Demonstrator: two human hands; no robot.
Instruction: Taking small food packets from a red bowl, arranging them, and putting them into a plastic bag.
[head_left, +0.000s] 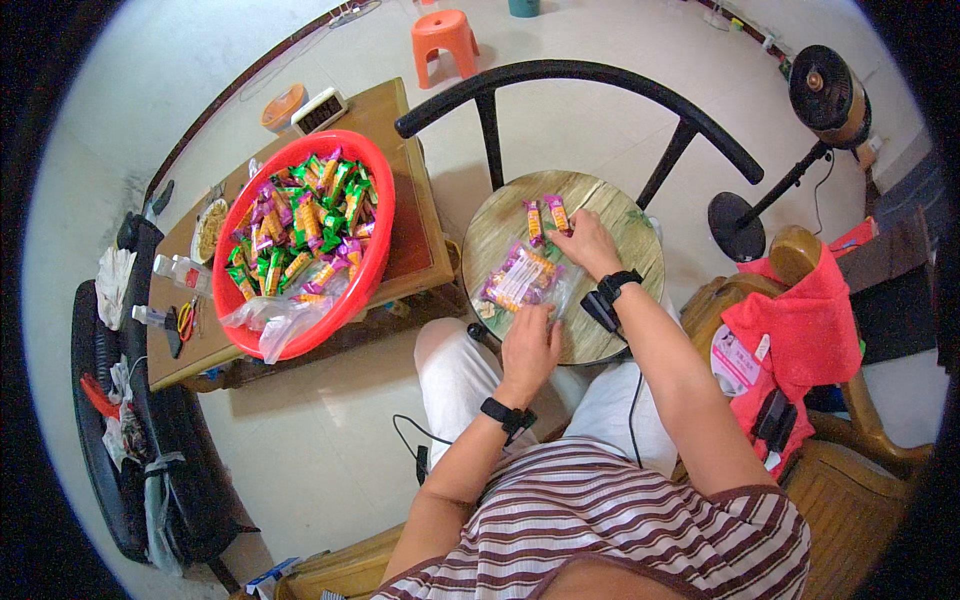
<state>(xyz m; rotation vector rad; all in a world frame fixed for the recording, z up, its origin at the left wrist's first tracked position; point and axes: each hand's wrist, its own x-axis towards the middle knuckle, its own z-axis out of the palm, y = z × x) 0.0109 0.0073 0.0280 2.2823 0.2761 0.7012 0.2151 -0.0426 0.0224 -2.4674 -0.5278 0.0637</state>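
Observation:
On the round stool seat (592, 330) with a marbled wood pattern lies a clear plastic bag (521, 277) holding several purple-wrapped snack sticks. My left hand (531, 345) rests at the bag's near edge; whether its fingers pinch the plastic is hard to tell. Two single wrapped snacks lie beyond the bag, side by side: one (533, 223) stands apart from my hands, the other (557, 213) is at the fingertips of my right hand (586, 244). Whether that hand grips it cannot be told. Both wrists wear black straps with small devices.
A red plastic basin (381, 247) full of green and purple wrapped snacks (307, 217) sits on a wooden table (409, 169) at left, with scissors (186, 321) and bottles. A black curved rail (577, 71) arches behind the seat. A standing fan (829, 97) and a wooden chair are at right.

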